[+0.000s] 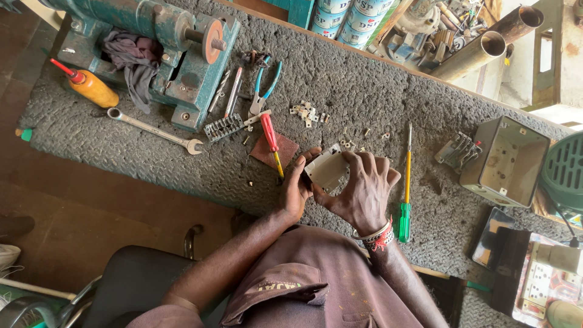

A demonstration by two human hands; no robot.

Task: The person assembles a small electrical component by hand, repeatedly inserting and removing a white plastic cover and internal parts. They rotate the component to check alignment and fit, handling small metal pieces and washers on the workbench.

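Between the left hand (296,189) and right hand (362,193) sat a pale, matt plastic switch plate (327,169). Beneath them lay a coarse grey woven mat (364,91). Just right of the right hand, a green-and-yellow glossy plastic-handled screwdriver (405,200) showed a smooth metal shaft.

The right hand (363,191) covers much of the small grey switch plate (327,170), so its right side is hidden. The tiny screws and metal clips (305,113) on the worktop (364,91) are too small to tell apart. The green fan guard (565,170) and the blue cans (349,18) are cut off by the picture's edges.
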